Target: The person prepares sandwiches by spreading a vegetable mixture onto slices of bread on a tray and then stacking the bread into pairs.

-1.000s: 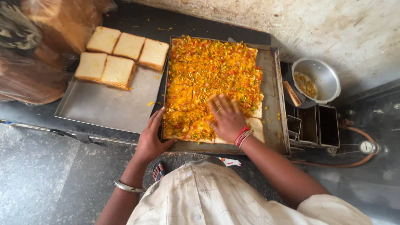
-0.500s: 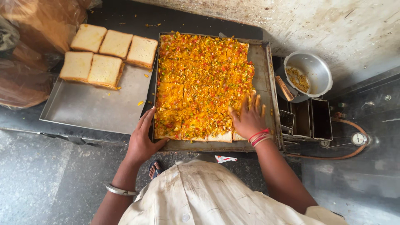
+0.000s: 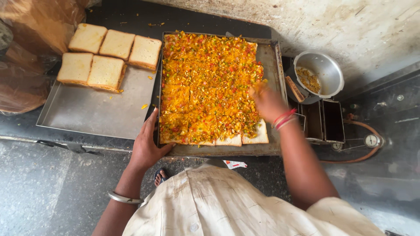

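Left hand (image 3: 146,146) is laid open and flat against the near-left edge of the baking tray (image 3: 271,57), bracing it; nothing is gripped. Right hand (image 3: 267,101) is blurred over the right side of the topping; whether its grip is open or closed cannot be told. Bread slices in that tray (image 3: 205,87) are almost fully coated with the orange vegetable mix; bare bread (image 3: 258,136) is left along the near-right edge. Five plain slices (image 3: 107,54) are waiting on the steel tray (image 3: 92,113) left of the left hand. An aluminium pot (image 3: 321,72) with leftover mix is right of the right hand. The surface (image 3: 131,15) is dark stone, against a stained wall (image 3: 350,26).
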